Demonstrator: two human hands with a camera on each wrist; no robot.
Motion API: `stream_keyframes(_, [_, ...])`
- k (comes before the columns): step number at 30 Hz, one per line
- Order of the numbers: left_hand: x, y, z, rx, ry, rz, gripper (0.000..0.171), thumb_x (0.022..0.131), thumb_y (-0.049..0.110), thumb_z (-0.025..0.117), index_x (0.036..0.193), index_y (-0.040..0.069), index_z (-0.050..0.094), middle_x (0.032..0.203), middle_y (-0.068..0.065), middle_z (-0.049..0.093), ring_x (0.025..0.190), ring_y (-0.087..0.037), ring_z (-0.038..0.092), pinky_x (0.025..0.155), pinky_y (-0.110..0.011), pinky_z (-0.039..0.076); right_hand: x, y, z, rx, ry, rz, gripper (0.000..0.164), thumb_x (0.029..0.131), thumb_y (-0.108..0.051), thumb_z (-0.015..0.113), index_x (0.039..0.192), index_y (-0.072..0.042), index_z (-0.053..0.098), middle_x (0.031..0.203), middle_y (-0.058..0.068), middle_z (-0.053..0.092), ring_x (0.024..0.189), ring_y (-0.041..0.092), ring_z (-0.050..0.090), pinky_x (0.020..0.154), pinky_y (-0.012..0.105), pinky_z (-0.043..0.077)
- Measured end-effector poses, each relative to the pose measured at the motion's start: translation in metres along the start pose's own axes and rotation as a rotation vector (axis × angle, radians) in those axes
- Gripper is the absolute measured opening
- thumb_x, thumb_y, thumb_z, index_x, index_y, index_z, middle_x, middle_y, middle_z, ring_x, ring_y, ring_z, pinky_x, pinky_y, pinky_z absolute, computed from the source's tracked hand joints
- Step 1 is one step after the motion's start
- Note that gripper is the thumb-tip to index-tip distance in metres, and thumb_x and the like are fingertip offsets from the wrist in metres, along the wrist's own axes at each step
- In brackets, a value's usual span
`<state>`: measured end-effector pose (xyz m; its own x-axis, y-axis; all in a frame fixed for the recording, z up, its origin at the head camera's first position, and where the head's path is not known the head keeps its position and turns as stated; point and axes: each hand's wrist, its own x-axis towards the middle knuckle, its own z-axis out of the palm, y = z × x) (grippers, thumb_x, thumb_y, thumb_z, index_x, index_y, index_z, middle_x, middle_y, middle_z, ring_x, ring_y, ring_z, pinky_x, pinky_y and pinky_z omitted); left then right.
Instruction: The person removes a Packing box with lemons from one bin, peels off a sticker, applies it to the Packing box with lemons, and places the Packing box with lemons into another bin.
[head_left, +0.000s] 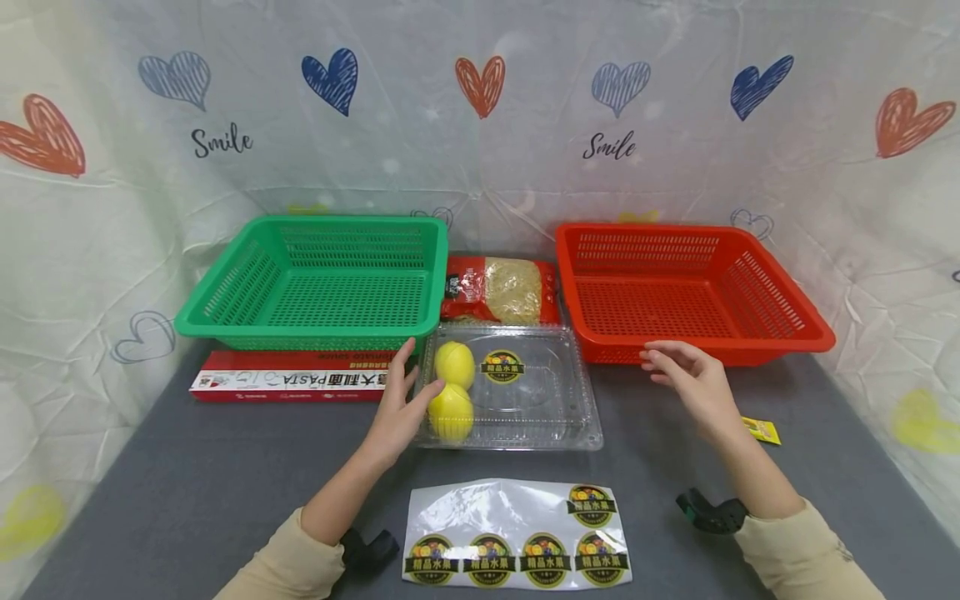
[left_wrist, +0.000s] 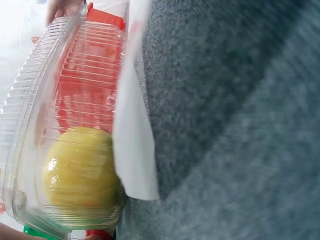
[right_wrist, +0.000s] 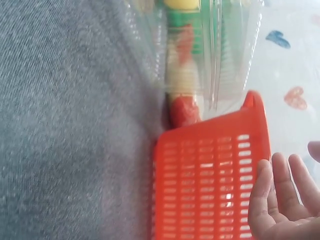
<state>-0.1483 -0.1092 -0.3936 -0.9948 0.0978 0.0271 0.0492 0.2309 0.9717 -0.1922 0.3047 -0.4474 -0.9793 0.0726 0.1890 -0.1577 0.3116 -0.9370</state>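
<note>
A clear plastic clamshell box [head_left: 536,417] lies closed on the table with two round yellow fruits [head_left: 454,365] at its left side. One round label [head_left: 502,367] is on its lid. My left hand [head_left: 396,412] is at the box's left edge, thumb over the rim and fingers extended; whether it presses the box, I cannot tell. In the left wrist view, a fruit [left_wrist: 80,167] shows through the ribbed side. My right hand [head_left: 697,387] hovers before the red basket [head_left: 750,354] with loosely bent fingers, holding nothing. The right wrist view shows its fingers [right_wrist: 286,185] beside the basket's rim.
A white sheet of several round stickers [head_left: 517,508] lies in front of the box. At the back left stands a green basket [head_left: 315,337], behind a red-and-white pasta box [head_left: 288,383]. A red bag [head_left: 513,287] lies between the baskets. A small yellow packet [head_left: 762,430] lies right.
</note>
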Motion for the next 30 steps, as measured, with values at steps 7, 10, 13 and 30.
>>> stream_keyframes(7, [0.001,-0.002,0.001,-0.078,-0.004,0.003,0.068,0.093,0.018,0.053,0.147,0.019,0.01,0.151,-0.006,0.002,0.135,-0.036,0.017,0.099,-0.06,0.027,-0.005,-0.01,-0.012,0.156,-0.033,0.07,0.044,0.087,-0.032,0.062,0.119,-0.003,0.057,0.109,0.009,0.063,0.095,0.018,0.063,0.075,0.023,0.051])
stream_keyframes(10, [0.002,-0.003,0.001,-0.124,0.006,-0.005,0.066,0.093,0.015,0.052,0.146,0.017,0.013,0.151,-0.006,0.004,0.135,-0.035,0.018,0.1,-0.058,0.027,-0.013,-0.034,-0.014,0.234,-0.066,0.117,0.042,0.089,-0.025,0.06,0.121,0.002,0.054,0.107,0.004,0.064,0.094,0.015,0.063,0.077,0.023,0.05])
stream_keyframes(13, [0.002,-0.004,0.002,-0.168,0.008,-0.017,0.065,0.092,0.012,0.053,0.145,0.015,0.015,0.151,-0.006,0.007,0.135,-0.035,0.019,0.101,-0.056,0.027,-0.022,-0.061,-0.013,0.282,-0.07,0.174,0.037,0.09,-0.024,0.059,0.118,0.001,0.056,0.104,0.0,0.065,0.093,0.013,0.063,0.078,0.023,0.05])
stream_keyframes(30, [0.003,-0.007,0.005,-0.193,-0.006,-0.046,0.065,0.09,0.011,0.055,0.144,0.016,0.019,0.15,-0.007,0.011,0.134,-0.038,0.017,0.103,-0.054,0.025,-0.027,-0.073,-0.028,0.651,-0.207,0.329,0.018,0.096,-0.018,0.046,0.1,-0.013,0.064,0.097,0.0,0.068,0.089,0.013,0.064,0.076,0.024,0.051])
